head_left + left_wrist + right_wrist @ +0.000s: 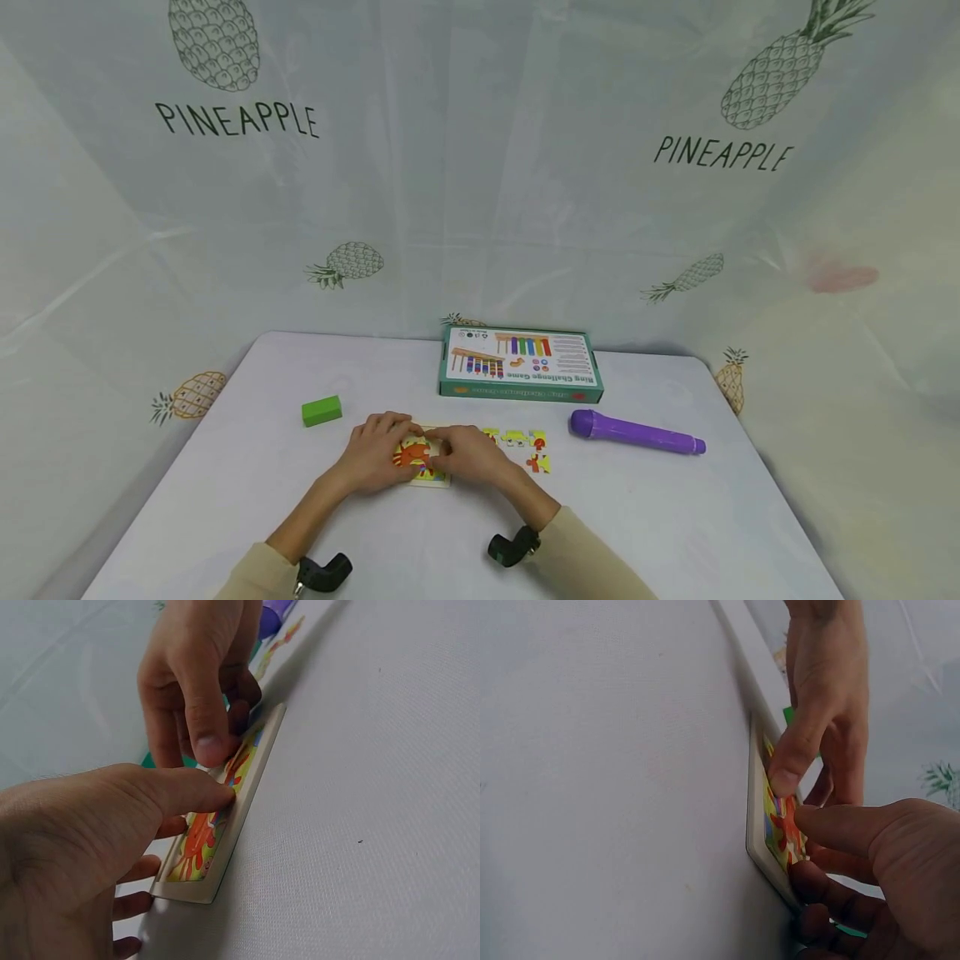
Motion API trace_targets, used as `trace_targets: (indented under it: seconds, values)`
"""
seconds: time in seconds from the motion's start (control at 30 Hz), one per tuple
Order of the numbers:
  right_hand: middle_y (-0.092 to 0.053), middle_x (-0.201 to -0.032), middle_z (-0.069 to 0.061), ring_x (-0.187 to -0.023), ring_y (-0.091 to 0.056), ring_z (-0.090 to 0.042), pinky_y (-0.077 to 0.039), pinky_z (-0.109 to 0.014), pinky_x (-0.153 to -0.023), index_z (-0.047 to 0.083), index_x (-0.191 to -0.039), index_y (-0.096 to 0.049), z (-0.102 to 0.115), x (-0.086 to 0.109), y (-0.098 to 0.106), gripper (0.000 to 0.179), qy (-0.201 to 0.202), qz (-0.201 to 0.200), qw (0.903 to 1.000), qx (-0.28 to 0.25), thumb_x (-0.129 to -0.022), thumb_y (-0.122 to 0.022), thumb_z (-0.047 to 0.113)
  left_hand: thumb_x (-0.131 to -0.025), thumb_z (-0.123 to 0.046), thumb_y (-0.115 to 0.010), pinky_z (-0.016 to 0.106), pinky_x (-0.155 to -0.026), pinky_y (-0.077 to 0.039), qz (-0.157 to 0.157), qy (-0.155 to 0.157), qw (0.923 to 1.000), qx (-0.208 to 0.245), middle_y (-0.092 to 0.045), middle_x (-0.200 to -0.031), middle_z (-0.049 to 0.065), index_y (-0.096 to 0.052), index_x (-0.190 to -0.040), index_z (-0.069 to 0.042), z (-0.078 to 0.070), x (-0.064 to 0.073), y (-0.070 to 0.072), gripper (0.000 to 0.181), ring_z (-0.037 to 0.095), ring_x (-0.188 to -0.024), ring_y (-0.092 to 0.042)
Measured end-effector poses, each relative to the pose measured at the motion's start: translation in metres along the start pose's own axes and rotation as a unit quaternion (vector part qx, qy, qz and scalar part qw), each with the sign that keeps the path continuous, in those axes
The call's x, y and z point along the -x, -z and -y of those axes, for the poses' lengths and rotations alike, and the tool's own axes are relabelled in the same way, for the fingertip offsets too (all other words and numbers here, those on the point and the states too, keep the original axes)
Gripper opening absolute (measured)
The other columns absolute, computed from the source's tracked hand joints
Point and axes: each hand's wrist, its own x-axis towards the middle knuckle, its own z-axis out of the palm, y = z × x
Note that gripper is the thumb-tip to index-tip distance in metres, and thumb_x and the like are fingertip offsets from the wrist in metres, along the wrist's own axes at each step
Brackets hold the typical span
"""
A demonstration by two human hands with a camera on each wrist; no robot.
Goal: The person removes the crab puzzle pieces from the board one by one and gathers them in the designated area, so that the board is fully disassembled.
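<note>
A small framed picture puzzle (422, 482) with an orange animal on yellow lies on the table between both hands. My left hand (377, 454) holds its left part, the thumb pressed on the picture and the fingers spread along the far edge. My right hand (472, 454) grips its right part. In the right wrist view the right thumb lies on the orange picture area (786, 825), with curled fingers at the frame's edge; the hand hides some of the puzzle. Several loose puzzle pieces (538, 463) lie just right of the right hand.
Behind the hands lies a green Ring Challenge Game box (521, 364) at the table's back edge. A green block (322, 411) sits to the left, and a purple microphone-shaped toy (637, 432) to the right. Pineapple-print cloth (480, 167) hangs behind the white table (675, 533).
</note>
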Motion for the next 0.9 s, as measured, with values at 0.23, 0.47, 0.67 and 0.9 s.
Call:
trace_targets:
  seconds: [0.23, 0.47, 0.67, 0.9]
  values:
    - [-0.056, -0.069, 0.008, -0.06, -0.048, -0.007, -0.035, -0.023, -0.054, 0.017, -0.138, -0.062, 0.0049, -0.0024, -0.0006, 0.05, -0.01, 0.005, 0.9998, 0.017, -0.092, -0.073, 0.032, -0.081, -0.041, -0.079, 0.064, -0.101, -0.034, 0.001, 0.007, 1.0, 0.0, -0.05, -0.138, 0.004, -0.061, -0.125, -0.025, 0.0, -0.0009, 0.0, 0.05, 0.035, -0.129, -0.041]
    - [-0.057, -0.074, 0.009, -0.063, -0.049, -0.006, -0.037, -0.022, -0.055, 0.015, -0.135, -0.064, 0.0045, -0.0043, -0.0026, 0.047, -0.005, -0.002, 0.9998, 0.017, -0.092, -0.073, 0.032, -0.079, -0.042, -0.08, 0.064, -0.1, -0.035, -0.006, 0.017, 0.9998, -0.004, -0.052, -0.138, 0.005, -0.054, -0.099, -0.023, -0.0011, -0.0001, 0.0005, 0.037, 0.036, -0.127, -0.043]
    - [-0.058, -0.075, 0.009, -0.066, -0.051, -0.008, -0.038, -0.023, -0.056, 0.016, -0.134, -0.065, 0.0053, -0.0042, -0.0033, 0.046, -0.017, -0.002, 0.9998, 0.012, -0.092, -0.073, 0.032, -0.078, -0.044, -0.079, 0.062, -0.1, -0.037, -0.004, 0.032, 0.9993, -0.02, -0.05, -0.141, 0.006, -0.056, -0.085, -0.024, -0.0042, 0.0004, 0.0023, 0.031, 0.034, -0.128, -0.044]
    - [-0.058, -0.073, 0.008, -0.063, -0.049, -0.009, -0.036, -0.024, -0.053, 0.017, -0.133, -0.065, 0.0064, -0.0049, -0.0037, 0.045, -0.025, -0.004, 0.9995, 0.021, -0.092, -0.073, 0.035, -0.076, -0.047, -0.08, 0.06, -0.098, -0.039, -0.008, 0.039, 0.9985, -0.037, -0.05, -0.141, 0.007, -0.059, -0.082, -0.025, -0.0053, 0.0012, 0.0047, 0.031, 0.033, -0.127, -0.045]
